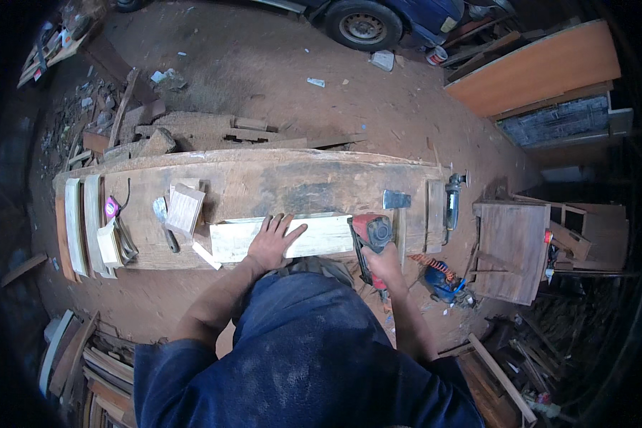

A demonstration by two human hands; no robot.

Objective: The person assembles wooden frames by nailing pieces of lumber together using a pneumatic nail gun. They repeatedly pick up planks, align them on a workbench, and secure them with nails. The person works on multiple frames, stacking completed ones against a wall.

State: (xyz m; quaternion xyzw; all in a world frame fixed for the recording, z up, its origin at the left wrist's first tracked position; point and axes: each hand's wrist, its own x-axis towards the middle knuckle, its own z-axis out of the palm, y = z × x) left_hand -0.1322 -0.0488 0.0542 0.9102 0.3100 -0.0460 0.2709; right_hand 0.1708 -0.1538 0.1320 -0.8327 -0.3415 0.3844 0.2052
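Observation:
A long pale wooden piece (234,244) lies along the near edge of the workbench (292,187), with another thin board edge showing behind its front face. My left hand (269,241) rests on it with the fingers spread. At its right end, a red and black nail gun (368,232) is in the grip of my right hand (384,262). The gun's nose is hidden, so I cannot tell whether it touches the wood. An orange coiled air hose (435,266) runs at the right, below the bench edge.
On the bench left lie wood strips (93,225), a pink tape measure (112,207), a scraper (165,221) and small wood blocks (187,208). A hammer (397,200) and a dark power tool (452,203) lie right. Beyond are scrap boards (200,128), a wooden cabinet (512,246) and a vehicle (421,21).

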